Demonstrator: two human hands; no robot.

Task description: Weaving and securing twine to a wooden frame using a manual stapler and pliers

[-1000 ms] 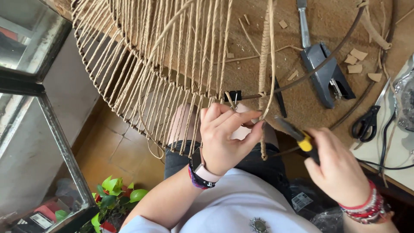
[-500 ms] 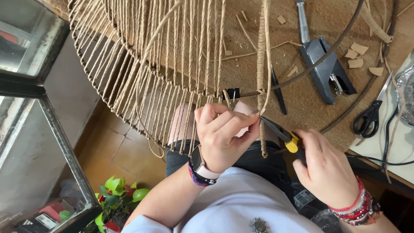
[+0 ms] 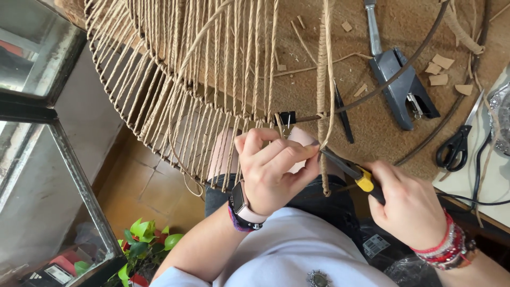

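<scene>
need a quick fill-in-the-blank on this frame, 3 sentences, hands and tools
1. The right hand holds a tool with a black and ____ handle.
2. The left hand wears a smartwatch on its ____.
3. Up on the brown work surface, the grey staple gun lies ____ by either hand.

Missing words: yellow; wrist; untouched

Seen from above, a person's left hand (image 3: 273,167) pinches a hanging twisted cord (image 3: 322,95) on a round wire frame wrapped in twine (image 3: 175,90). The right hand (image 3: 411,204) grips yellow-handled pliers (image 3: 350,172), tip touching the cord. A staple gun (image 3: 401,79) and black scissors (image 3: 457,143) lie nearby.
</scene>
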